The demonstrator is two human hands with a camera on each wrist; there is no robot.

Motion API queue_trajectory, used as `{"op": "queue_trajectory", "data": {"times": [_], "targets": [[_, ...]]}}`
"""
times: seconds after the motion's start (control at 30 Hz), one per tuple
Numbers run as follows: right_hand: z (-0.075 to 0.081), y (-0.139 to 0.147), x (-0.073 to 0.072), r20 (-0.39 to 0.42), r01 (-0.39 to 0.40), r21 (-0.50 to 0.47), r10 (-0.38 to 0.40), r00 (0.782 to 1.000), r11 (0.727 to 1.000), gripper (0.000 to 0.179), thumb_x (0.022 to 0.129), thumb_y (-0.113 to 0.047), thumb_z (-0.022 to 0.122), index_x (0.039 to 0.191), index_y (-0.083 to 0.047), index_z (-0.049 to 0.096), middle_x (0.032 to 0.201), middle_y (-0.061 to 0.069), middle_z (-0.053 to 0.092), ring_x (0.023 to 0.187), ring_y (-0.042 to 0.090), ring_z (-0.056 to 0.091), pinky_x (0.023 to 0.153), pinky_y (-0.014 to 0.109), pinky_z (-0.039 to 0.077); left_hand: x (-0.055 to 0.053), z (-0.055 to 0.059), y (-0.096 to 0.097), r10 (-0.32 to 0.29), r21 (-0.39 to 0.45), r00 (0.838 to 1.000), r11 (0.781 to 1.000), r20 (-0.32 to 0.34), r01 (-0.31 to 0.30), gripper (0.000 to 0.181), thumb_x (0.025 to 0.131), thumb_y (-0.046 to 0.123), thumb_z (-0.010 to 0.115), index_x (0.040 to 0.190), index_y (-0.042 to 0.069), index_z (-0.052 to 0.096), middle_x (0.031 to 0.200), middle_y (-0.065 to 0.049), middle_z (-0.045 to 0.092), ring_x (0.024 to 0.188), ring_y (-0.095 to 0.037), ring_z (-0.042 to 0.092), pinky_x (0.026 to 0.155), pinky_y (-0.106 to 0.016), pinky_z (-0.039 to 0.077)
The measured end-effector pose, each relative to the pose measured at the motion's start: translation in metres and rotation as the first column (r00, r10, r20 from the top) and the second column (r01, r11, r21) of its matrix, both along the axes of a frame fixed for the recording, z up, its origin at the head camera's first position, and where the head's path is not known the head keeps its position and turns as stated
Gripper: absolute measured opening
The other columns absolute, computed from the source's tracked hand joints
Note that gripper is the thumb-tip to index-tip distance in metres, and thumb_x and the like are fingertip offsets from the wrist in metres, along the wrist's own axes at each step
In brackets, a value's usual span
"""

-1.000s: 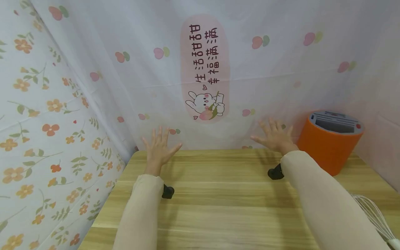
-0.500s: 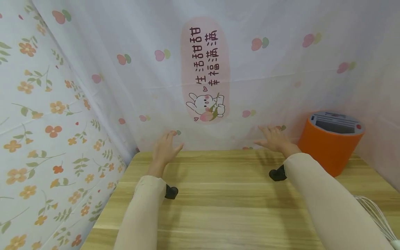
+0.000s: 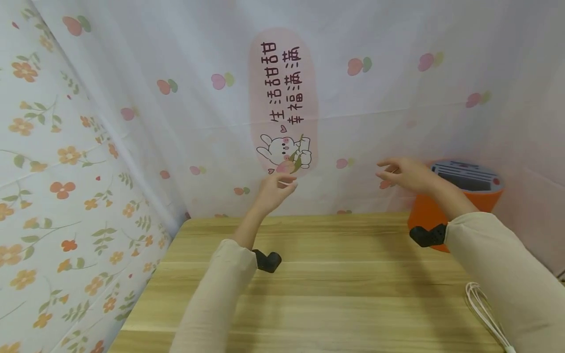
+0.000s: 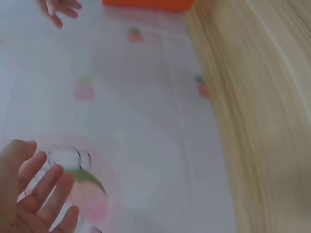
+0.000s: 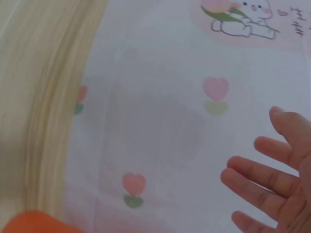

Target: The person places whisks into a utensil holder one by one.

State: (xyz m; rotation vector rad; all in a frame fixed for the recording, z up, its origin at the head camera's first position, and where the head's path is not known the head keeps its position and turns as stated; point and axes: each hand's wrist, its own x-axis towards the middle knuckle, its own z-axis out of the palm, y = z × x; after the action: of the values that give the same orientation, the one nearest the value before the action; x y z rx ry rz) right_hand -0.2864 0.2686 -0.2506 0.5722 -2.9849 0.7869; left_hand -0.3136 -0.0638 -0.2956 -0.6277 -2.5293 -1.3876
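Observation:
In the head view my left hand [image 3: 272,194] is raised over the far edge of the wooden table [image 3: 318,274], its fingers loosely bent with nothing in them. My right hand [image 3: 407,173] is up too, in front of the patterned cloth [image 3: 362,117] and just left of the orange holder [image 3: 430,215] with a grey slotted top. The left wrist view shows relaxed, spread fingers [image 4: 46,189] before the cloth. Loosely spread fingers [image 5: 262,184] also appear in the right wrist view, holding nothing.
A white wire whisk [image 3: 487,314] lies at the table's right side, partly hidden by my right sleeve [image 3: 507,274]. Floral cloth [image 3: 66,196] hangs along the left. Small black mounts sit on both wrists.
Both hands have lifted from near the table's far edge, and the fingers have gone from spread to loosely bent. My left hand has shifted right. More of the whisk shows.

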Motion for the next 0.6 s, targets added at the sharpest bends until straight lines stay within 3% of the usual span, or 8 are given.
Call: {"op": "queue_trajectory", "data": {"times": [0.17, 0.27, 0.47, 0.6], "targets": [[0.010, 0.017, 0.011, -0.054, 0.043, 0.045, -0.041, 0.998, 0.998, 0.058, 0.093, -0.041, 0.048, 0.133, 0.003, 0.044, 0.113, 0.026, 0.058, 0.103, 0.041, 0.053, 0.083, 0.057, 0.042, 0.003, 0.013, 0.029, -0.126, -0.035, 0.992, 0.991, 0.029, 0.127, 0.026, 0.090, 0.017, 0.059, 0.113, 0.005, 0.064, 0.106, -0.009, 0.064, 0.093, -0.023, 0.062, 0.075, -0.031, 0.051], [0.014, 0.028, 0.017, -0.061, 0.076, 0.041, -0.073, 0.995, 0.996, 0.059, 0.093, -0.042, 0.047, 0.132, 0.002, 0.044, 0.117, 0.029, 0.054, 0.107, 0.044, 0.049, 0.082, 0.058, 0.041, 0.004, 0.018, 0.046, -0.173, -0.058, 0.984, 0.983, 0.037, 0.175, 0.027, 0.091, 0.018, 0.058, 0.114, 0.006, 0.063, 0.106, -0.009, 0.063, 0.094, -0.021, 0.061, 0.076, -0.029, 0.050], [0.021, 0.051, 0.023, -0.053, 0.123, 0.048, -0.120, 0.991, 0.991, 0.063, 0.093, -0.048, 0.044, 0.134, 0.000, 0.043, 0.121, 0.030, 0.051, 0.110, 0.046, 0.046, 0.085, 0.061, 0.038, 0.001, 0.025, 0.077, -0.211, -0.084, 0.977, 0.974, 0.027, 0.212, 0.027, 0.091, 0.018, 0.058, 0.114, 0.006, 0.063, 0.107, -0.009, 0.064, 0.093, -0.019, 0.062, 0.074, -0.025, 0.050], [0.023, 0.067, 0.027, -0.062, 0.133, 0.039, -0.130, 0.990, 0.990, 0.059, 0.094, -0.042, 0.045, 0.134, 0.001, 0.043, 0.121, 0.031, 0.051, 0.110, 0.047, 0.046, 0.086, 0.062, 0.037, -0.002, 0.021, 0.096, -0.238, -0.085, 0.971, 0.967, 0.022, 0.239, 0.026, 0.090, 0.016, 0.058, 0.113, 0.005, 0.063, 0.106, -0.011, 0.064, 0.092, -0.020, 0.062, 0.073, -0.024, 0.050]]}}
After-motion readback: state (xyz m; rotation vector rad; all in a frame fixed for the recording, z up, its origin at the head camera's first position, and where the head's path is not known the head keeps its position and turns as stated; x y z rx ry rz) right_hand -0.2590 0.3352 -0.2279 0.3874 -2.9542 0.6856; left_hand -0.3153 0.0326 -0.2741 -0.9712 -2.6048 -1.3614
